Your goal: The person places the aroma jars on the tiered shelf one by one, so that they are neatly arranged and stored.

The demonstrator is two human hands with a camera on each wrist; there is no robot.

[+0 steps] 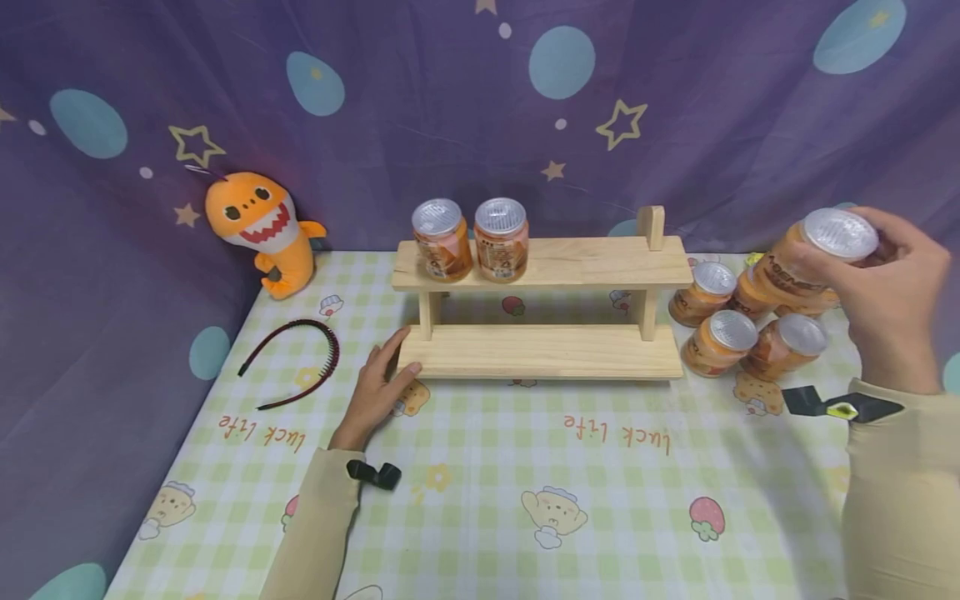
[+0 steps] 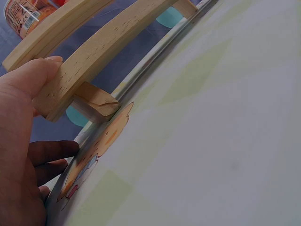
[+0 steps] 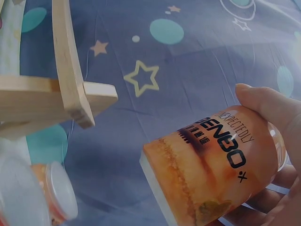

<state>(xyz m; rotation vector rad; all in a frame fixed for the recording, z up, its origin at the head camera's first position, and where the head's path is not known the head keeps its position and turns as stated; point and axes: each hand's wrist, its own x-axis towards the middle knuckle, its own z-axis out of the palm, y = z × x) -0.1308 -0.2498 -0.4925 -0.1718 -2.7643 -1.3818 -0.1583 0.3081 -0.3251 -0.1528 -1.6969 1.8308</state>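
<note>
A two-tier wooden rack [image 1: 540,350] stands mid-table with two orange jars [image 1: 471,240] on its top shelf. My right hand [image 1: 892,283] grips another orange jar [image 1: 813,258] with a silver lid, lifted above the table at the right; the right wrist view shows that jar [image 3: 214,169] tilted with fingers [image 3: 273,106] curled round it. My left hand [image 1: 378,383] rests against the left end of the rack's bottom shelf [image 2: 94,61], thumb [image 2: 35,75] on the wood, fingers straight.
Several more orange jars [image 1: 738,329] cluster on the table right of the rack. A dark headband [image 1: 296,362] lies at the left, an orange shark plush [image 1: 262,229] behind it. A purple star-print curtain [image 1: 480,108] backs the checked tablecloth [image 1: 525,467].
</note>
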